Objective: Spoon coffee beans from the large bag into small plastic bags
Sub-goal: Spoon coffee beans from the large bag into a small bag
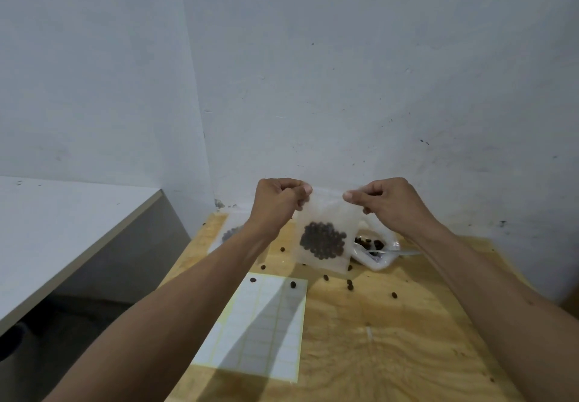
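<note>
Leftmost, a filled bag lies flat at the table's far edge. Next, the left hand and right hand pinch the top corners of a small bag of beans, held upright above the table. Behind it, rightward, lies the large bag.

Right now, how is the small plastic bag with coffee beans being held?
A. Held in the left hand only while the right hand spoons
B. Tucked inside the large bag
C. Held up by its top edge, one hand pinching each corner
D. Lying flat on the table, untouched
C: the left hand and right hand each pinch a top corner of the small plastic bag, which hangs above the table.
</note>
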`<control>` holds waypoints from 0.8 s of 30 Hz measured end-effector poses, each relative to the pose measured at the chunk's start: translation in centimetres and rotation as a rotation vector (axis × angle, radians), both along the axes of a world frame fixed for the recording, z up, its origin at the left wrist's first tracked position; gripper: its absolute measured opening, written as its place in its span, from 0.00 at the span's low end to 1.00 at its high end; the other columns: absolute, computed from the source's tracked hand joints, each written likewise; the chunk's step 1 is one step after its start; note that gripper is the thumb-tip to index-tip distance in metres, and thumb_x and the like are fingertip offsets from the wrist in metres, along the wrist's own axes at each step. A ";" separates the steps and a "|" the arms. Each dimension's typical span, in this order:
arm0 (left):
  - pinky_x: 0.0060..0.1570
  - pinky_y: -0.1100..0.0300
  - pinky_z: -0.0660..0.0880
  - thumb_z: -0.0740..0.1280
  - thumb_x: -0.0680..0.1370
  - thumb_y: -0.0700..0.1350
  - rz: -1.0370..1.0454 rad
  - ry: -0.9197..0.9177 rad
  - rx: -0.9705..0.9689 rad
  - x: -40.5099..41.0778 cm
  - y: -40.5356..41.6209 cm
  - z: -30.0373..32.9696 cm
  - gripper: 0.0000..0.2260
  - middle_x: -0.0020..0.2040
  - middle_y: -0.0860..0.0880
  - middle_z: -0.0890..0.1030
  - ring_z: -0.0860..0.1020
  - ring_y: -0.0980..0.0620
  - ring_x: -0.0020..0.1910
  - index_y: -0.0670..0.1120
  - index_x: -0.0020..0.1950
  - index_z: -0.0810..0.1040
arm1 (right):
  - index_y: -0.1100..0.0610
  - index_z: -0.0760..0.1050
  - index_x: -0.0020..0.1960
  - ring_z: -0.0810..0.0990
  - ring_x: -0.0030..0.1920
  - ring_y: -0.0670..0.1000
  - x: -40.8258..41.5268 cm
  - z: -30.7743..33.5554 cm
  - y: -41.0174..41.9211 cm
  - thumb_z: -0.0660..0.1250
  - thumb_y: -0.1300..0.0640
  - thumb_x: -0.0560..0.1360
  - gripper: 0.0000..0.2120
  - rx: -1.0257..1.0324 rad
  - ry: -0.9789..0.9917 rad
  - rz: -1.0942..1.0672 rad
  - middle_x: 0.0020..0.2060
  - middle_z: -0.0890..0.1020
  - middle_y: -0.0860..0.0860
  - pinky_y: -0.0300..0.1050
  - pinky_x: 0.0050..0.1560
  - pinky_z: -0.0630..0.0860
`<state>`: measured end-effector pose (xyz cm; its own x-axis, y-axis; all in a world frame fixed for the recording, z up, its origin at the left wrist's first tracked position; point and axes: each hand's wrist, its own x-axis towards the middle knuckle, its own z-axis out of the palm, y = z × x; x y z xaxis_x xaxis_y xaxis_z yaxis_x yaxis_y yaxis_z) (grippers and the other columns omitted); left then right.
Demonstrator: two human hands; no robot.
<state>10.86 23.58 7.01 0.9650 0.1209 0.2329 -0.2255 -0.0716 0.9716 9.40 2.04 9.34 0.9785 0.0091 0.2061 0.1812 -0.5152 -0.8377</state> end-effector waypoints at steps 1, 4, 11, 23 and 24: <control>0.38 0.59 0.78 0.72 0.76 0.37 -0.004 0.000 -0.020 0.0 0.3 0.2 0.05 0.33 0.44 0.81 0.77 0.50 0.32 0.38 0.41 0.85 | 0.58 0.84 0.43 0.85 0.42 0.47 0.2 -0.1 0.0 0.78 0.41 0.68 0.19 0.053 0.021 -0.018 0.40 0.86 0.46 0.39 0.44 0.79; 0.37 0.60 0.78 0.73 0.76 0.36 -0.006 0.012 -0.138 -0.1 1.5 0.5 0.04 0.33 0.44 0.81 0.77 0.50 0.32 0.36 0.43 0.85 | 0.66 0.80 0.54 0.85 0.49 0.49 -0.1 -0.3 0.1 0.77 0.40 0.66 0.30 0.185 0.193 0.123 0.49 0.85 0.51 0.36 0.44 0.82; 0.38 0.59 0.81 0.77 0.74 0.52 -0.117 0.334 -0.057 -0.6 4.2 0.7 0.17 0.47 0.44 0.86 0.85 0.46 0.43 0.41 0.53 0.83 | 0.65 0.81 0.58 0.88 0.50 0.52 -0.4 -2.5 3.2 0.75 0.65 0.73 0.14 0.498 0.430 0.254 0.49 0.88 0.57 0.39 0.44 0.83; 0.38 0.58 0.77 0.73 0.75 0.35 0.048 0.313 0.096 0.4 8.8 -1.3 0.03 0.40 0.41 0.85 0.81 0.47 0.39 0.38 0.41 0.84 | 0.68 0.83 0.49 0.87 0.45 0.56 1.6 -3.1 10.0 0.77 0.60 0.74 0.11 0.327 0.304 0.072 0.45 0.88 0.59 0.44 0.44 0.84; 0.39 0.56 0.77 0.73 0.75 0.37 0.059 0.309 0.106 0.7 9.4 -1.4 0.03 0.43 0.39 0.86 0.81 0.46 0.41 0.37 0.42 0.84 | 0.67 0.82 0.47 0.87 0.42 0.54 1.9 -2.9 10.8 0.77 0.60 0.73 0.10 0.318 0.293 0.061 0.45 0.87 0.59 0.42 0.40 0.83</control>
